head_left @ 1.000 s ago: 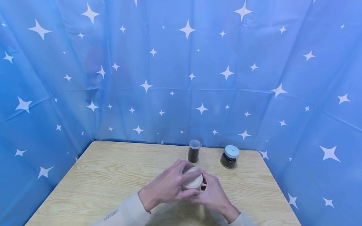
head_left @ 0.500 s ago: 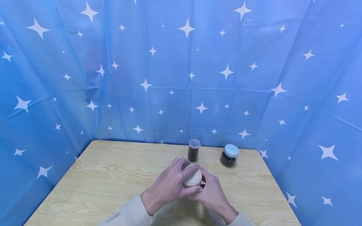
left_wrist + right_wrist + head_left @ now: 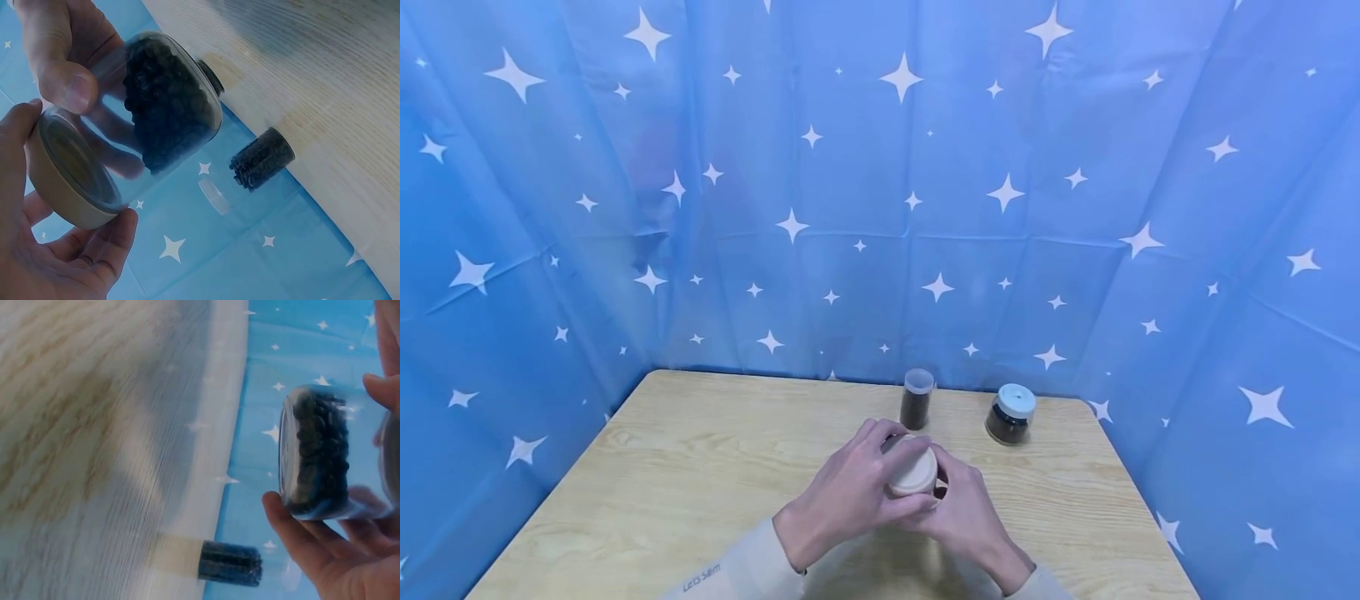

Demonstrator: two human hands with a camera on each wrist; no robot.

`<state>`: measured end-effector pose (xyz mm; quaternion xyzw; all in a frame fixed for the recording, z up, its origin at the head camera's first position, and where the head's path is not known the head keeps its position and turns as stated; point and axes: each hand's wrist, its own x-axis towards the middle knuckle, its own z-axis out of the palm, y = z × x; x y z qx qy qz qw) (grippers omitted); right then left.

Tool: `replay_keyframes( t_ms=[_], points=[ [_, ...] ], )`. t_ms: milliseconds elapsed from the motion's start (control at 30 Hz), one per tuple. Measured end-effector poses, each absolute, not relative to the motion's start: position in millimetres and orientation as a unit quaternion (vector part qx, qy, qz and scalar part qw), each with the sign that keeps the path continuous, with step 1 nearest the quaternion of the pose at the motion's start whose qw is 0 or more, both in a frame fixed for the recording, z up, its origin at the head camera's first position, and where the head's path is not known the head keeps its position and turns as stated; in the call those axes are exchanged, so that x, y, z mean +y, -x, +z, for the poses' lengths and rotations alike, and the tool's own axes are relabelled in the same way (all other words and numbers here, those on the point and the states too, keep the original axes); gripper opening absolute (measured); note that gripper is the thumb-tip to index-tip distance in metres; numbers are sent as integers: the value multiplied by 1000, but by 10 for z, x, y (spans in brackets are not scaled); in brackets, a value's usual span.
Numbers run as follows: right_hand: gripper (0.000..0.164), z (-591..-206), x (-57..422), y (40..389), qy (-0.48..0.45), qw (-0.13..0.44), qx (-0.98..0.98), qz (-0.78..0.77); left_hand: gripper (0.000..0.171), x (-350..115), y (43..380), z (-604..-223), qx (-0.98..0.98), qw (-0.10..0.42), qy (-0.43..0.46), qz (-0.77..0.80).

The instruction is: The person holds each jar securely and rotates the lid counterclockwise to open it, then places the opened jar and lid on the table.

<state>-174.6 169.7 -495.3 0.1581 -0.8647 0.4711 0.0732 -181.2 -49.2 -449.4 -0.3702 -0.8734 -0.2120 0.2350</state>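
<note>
A clear jar [image 3: 175, 100] part filled with dark, bean-like pieces is held over the table, tilted in the left wrist view. Its round cream lid [image 3: 917, 475] faces up toward the head camera. My left hand [image 3: 850, 492] grips the lid by its rim, fingers spread around the edge. The right hand [image 3: 966, 517] wraps the jar's body from the other side, its fingers seen through the glass in the left wrist view. The lid sits at the jar's mouth. In the head view the hands hide most of the jar.
Behind the hands stands a narrow clear container [image 3: 916, 402] with dark contents and a translucent top. To its right is a squat jar [image 3: 1009, 414] with a pale blue lid. The wood-grain table [image 3: 737, 442] ends at a blue star-patterned curtain [image 3: 850, 192].
Both hands have shifted slightly away from the person with the jar over the last second, keeping their grip on lid and body. The two containers behind stay put.
</note>
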Motion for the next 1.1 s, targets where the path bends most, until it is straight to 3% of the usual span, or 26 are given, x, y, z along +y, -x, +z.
replay_keyframes(
  t_ms=[767, 1100],
  points=[
    [83, -5002, 1787, 1712, -218, 48, -851, 476, 79, -699, 1820, -4458, -863, 216, 420, -178],
    [80, -4968, 1871, 1697, -237, 0, -830, 506, 72, -821, 1907, -4386, -806, 218, 511, -205]
  ],
)
